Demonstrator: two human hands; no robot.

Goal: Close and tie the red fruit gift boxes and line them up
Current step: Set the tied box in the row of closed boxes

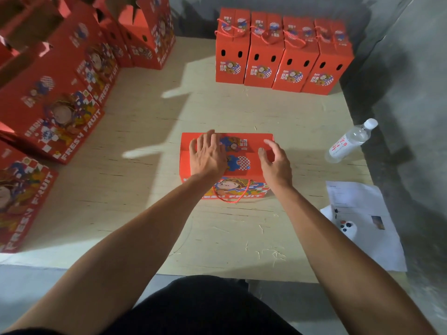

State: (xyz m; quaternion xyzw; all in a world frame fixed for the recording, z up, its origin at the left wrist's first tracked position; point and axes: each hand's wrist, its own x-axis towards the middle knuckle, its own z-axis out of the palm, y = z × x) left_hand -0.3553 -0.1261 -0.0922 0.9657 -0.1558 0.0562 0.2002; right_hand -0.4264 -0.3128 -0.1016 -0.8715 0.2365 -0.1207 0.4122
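Note:
A red fruit gift box (244, 153) stands in front of me on the pale wooden table (150, 146), its top flaps folded down. My left hand (208, 154) lies flat on the left part of the top with straight fingers. Over the right part hovers my right hand (275, 163), fingers loosely curved, holding nothing. A red cord handle (233, 197) hangs down the box's front face. Against the far wall, several closed boxes with tied red cords stand side by side in a row (283, 56).
Several open red boxes (60, 93) crowd the table's left side. At the right lie a clear water bottle (350, 141), white paper sheets (367, 226) and a small white controller (347, 228). A grey wall bounds the right and far sides.

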